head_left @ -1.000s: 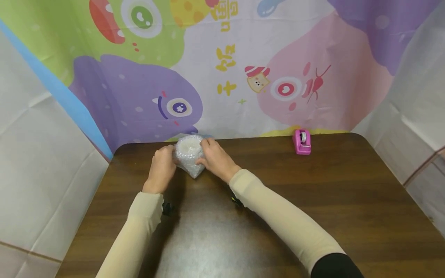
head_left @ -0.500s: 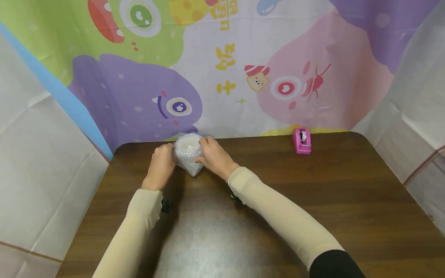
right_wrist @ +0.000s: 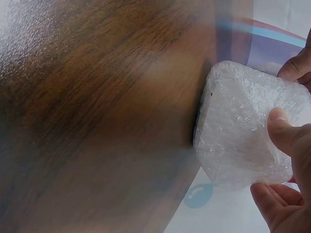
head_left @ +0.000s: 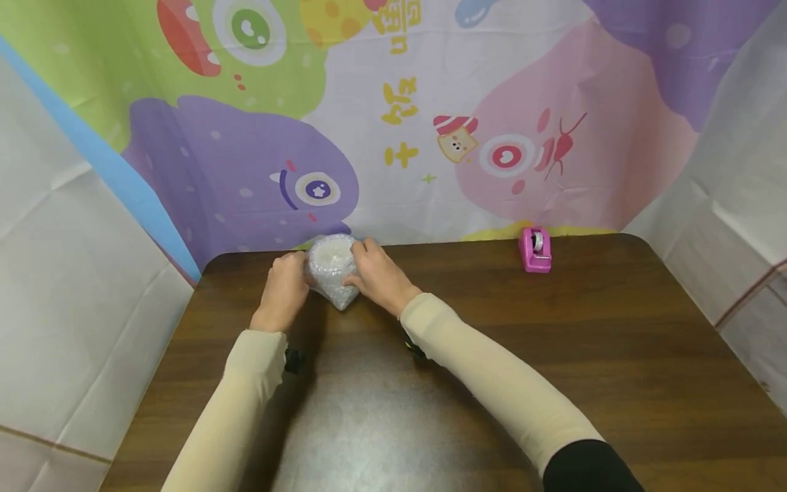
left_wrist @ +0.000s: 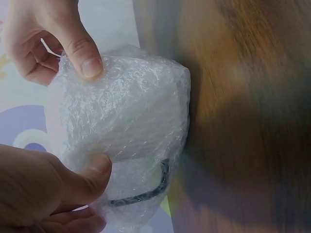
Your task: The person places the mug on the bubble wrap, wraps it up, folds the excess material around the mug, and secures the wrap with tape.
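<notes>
A bubble-wrapped cup [head_left: 335, 273] stands near the back edge of the table, its round white opening facing up. Through the film in the left wrist view, a black bent strip [left_wrist: 158, 189] shows on its side, like a handle. My left hand [head_left: 284, 290] grips the wrapped cup from the left, its thumb pressed on the film. From the other side my right hand [head_left: 384, 280] holds it, thumb on the near face and fingers behind. The right wrist view shows the crinkled wrap [right_wrist: 243, 126] with the right thumb laid on it.
A pink tape dispenser [head_left: 535, 251] sits at the back right of the brown wooden table [head_left: 492, 321]. Behind the table hangs a cartoon-printed cloth [head_left: 393, 198], close to the wrapped cup. Pale panels [head_left: 74, 273] flank both sides.
Both hands keep their hold on the wrapped cup. Together they and the cup have shifted very slightly toward the back edge.
</notes>
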{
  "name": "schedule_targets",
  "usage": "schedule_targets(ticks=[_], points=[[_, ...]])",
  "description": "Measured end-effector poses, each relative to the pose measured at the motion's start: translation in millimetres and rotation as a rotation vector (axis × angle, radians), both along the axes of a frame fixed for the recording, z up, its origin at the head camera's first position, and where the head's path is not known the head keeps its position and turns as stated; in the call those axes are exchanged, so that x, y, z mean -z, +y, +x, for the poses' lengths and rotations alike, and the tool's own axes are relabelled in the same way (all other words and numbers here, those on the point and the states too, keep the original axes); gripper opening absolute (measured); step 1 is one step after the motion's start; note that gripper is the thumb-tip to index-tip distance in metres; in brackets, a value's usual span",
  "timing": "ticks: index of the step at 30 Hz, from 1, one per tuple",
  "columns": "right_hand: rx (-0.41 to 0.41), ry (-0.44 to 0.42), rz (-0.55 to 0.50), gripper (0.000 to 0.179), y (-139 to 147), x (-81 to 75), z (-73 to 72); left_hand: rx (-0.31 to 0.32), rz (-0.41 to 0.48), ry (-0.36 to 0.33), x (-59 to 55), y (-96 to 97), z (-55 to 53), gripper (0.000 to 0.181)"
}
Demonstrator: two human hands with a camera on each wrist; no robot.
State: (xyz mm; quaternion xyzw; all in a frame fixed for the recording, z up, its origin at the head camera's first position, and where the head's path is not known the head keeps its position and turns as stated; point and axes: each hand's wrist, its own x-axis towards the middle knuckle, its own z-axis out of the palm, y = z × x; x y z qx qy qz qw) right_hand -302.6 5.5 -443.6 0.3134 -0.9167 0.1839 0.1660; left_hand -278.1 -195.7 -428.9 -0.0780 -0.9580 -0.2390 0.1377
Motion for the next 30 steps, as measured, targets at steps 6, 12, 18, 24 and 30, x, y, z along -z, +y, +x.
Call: schedule_targets(ticks=[6,12,18,24,30], points=[[0.011,-0.037,0.002,0.061,-4.2,-0.3,-1.1,-0.004,-0.006,-0.001,-0.5,-3.2,-1.3,0.028],[0.013,-0.014,0.012,0.060,-4.7,-0.5,-2.4,0.006,-0.017,-0.005,-1.5,-4.4,-3.0,0.028],[0.013,0.014,0.016,0.060,-5.0,1.9,-5.6,0.005,-0.019,0.003,-2.1,-3.6,-3.1,0.027],[0.016,0.006,0.037,0.060,-6.2,0.6,-7.3,0.002,-0.030,0.000,-2.0,-6.1,-6.1,0.021],[0.015,0.015,0.047,0.059,-8.4,0.2,-8.3,0.014,-0.030,0.004,-3.0,-9.1,-7.7,0.021]])
